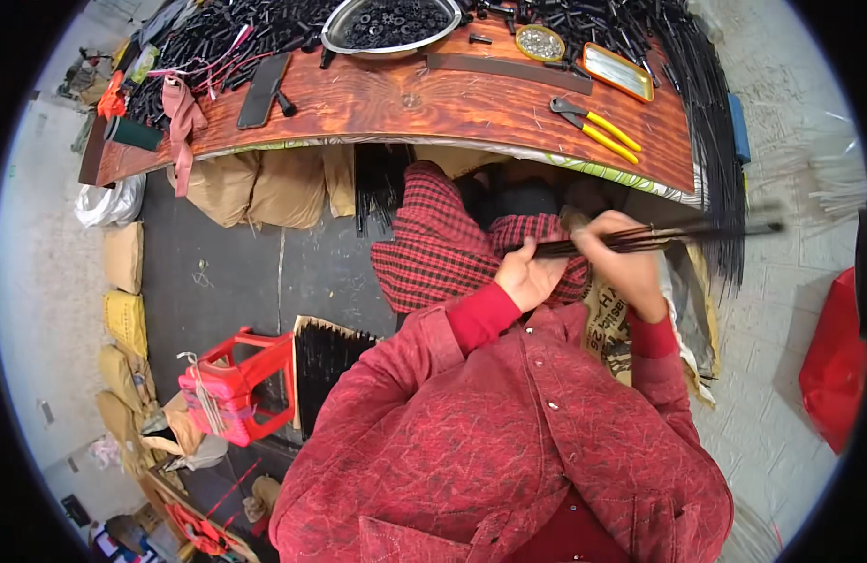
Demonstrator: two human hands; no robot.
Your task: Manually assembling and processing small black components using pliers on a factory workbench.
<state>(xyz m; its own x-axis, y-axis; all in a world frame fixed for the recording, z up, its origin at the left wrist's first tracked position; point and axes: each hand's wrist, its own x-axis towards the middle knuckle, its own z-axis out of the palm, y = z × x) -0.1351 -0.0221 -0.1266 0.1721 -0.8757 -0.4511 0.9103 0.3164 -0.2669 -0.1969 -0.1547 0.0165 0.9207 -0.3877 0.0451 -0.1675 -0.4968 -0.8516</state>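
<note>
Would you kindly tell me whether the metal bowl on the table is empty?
Not empty: the metal bowl holds many small black parts, visible through its open top.

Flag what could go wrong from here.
The thin black rods reach past the right hand, so they might splay or slip. Their far ends could snag the black strands hanging off the tabletop; depth is unclear. The yellow-handled pliers, near its edge, might get knocked off.

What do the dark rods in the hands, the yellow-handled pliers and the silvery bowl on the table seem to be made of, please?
Dark rods: plastic or coated metal, perhaps; motion blur hides the finish.
Pliers: dark metal head, apparently, with smooth, likely plastic grips, judging by their even yellow.
Bowl: probably polished metal, from its bright, reflective rim.
</note>
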